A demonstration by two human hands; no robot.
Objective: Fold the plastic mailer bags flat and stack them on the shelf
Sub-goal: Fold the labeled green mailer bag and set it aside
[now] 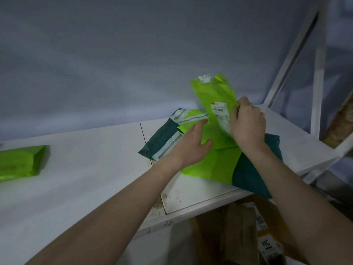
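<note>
A lime green mailer bag (214,92) with a white shipping label is partly lifted off the white shelf (86,169), its upper half tilted up against the wall. My right hand (247,125) grips its right edge near the label. My left hand (191,142) presses flat on the bag's lower green part, fingers straight. Beneath it lies a dark green mailer bag (254,175), sticking out to the left with white adhesive strips and to the right over the shelf's front edge. Another folded lime green bag (21,161) lies at the shelf's far left.
A grey wall rises right behind the shelf. White frame bars (319,73) stand at the right end. Brown cardboard boxes and parcels (238,236) sit below the shelf's front edge. A seam (146,142) divides the shelf boards.
</note>
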